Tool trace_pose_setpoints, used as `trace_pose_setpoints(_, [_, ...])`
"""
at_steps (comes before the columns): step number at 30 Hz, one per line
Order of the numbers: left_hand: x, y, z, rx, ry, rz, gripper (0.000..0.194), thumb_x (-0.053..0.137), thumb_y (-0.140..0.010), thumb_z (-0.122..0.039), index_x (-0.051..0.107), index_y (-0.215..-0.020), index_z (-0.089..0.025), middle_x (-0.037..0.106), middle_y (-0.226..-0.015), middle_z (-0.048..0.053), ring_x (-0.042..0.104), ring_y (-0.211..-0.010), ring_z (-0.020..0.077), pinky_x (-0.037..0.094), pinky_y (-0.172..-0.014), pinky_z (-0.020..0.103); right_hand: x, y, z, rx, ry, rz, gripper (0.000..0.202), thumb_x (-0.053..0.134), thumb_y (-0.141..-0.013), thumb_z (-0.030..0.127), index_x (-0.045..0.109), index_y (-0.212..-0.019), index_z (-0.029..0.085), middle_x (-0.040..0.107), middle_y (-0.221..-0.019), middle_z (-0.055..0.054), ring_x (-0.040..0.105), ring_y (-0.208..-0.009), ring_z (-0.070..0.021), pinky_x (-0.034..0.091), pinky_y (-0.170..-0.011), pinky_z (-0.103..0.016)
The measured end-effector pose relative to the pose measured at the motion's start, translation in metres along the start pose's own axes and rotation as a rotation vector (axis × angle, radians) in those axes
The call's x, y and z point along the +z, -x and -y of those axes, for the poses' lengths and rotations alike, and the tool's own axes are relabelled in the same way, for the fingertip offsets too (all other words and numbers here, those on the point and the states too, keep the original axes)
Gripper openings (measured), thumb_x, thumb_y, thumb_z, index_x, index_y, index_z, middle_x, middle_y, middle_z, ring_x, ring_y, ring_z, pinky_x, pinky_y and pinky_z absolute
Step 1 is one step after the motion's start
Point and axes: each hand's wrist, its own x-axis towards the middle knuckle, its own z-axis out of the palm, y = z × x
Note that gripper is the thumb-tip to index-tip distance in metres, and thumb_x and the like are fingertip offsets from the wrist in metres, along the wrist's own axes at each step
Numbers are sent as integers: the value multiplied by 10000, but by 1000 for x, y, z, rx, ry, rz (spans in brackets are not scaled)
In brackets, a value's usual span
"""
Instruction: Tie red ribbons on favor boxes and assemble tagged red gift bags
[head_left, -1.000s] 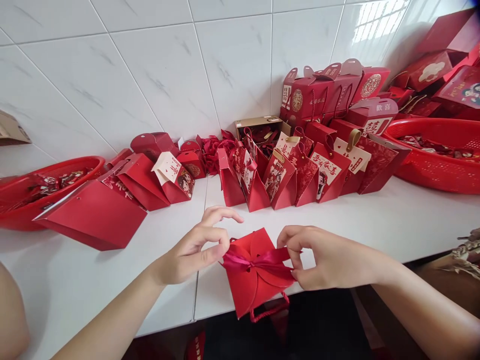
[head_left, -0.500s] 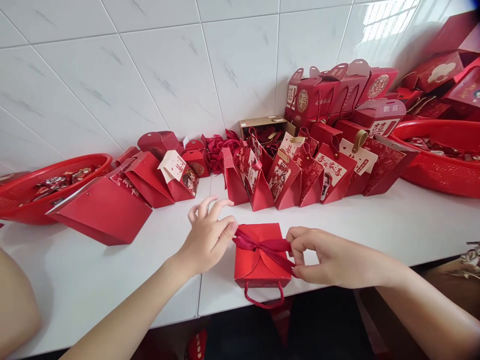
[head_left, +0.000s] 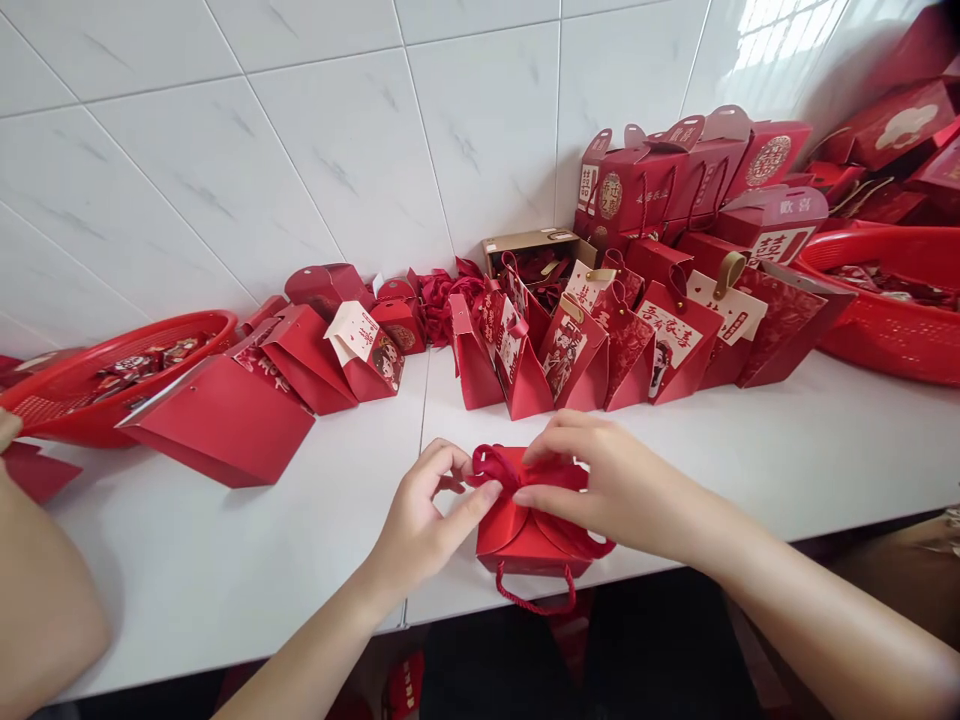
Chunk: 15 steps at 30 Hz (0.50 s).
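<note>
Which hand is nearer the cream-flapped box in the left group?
Left. The left hand is in front and right of the cream-flapped box; the right hand is farther right.

surface (head_left: pixel 360 470): white, seamed | lower centre: ribboned box (head_left: pixel 517 545) | centre to right: row of peaked boxes (head_left: pixel 581 365) | left of centre: red boxes (head_left: pixel 311 360) | left edge: basket (head_left: pixel 82 428) | right edge: second basket (head_left: pixel 892 345) | mid-frame: red bundle (head_left: pixel 450 300)
</note>
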Motion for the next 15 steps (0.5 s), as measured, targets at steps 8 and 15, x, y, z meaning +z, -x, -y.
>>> trace_pose_setpoints(8, [8, 0, 2, -11, 172, -29, 227, 595, -882, -273, 486, -695, -203, 504, -842, 7, 493, -799, 146, 434, -661, 227, 14, -11, 3, 5, 148, 44, 200, 655, -885, 205, 590, -700, 171, 594, -786, -33, 554, -751, -171, 423, -689, -285])
trace_pose_setpoints(15, [7, 2, 10, -52, 205, -70, 252, 584, -882, -285, 469, -676, -198, 548, -861, 25, 539, -855, 178, 448, -745, 279, 13, -7, 2, -31, 285, 76, 188, 623, -917, 228, 633, -745, 154, 603, -806, -48, 566, -782, -178, 427, -699, -281])
